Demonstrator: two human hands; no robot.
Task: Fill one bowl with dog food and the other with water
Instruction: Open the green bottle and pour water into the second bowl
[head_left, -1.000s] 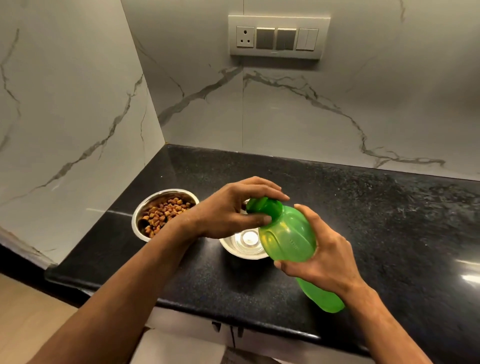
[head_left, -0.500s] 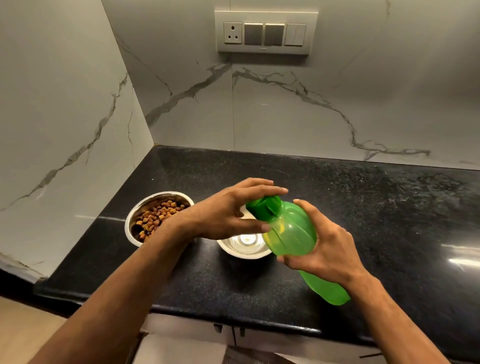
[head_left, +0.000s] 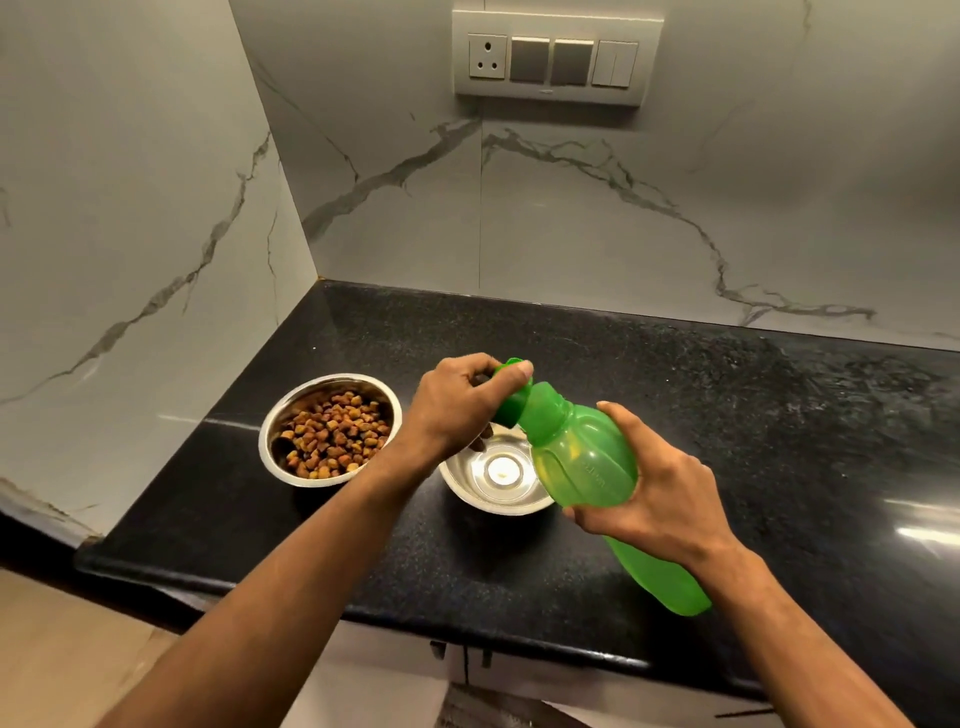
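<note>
My right hand is wrapped round the belly of the green bottle, just right of centre in the frame, tilted with its neck toward the upper left over the empty steel bowl. My left hand pinches the flip cap, thumb on top and fingers curled beneath. The plastic looks smooth and a little squeezable, so I judge the waist the safest hold; gripping too hard once the cap opens could spurt water. It seems moderately heavy with water inside. The kibble bowl, left of centre on the black counter, is already full.
</note>
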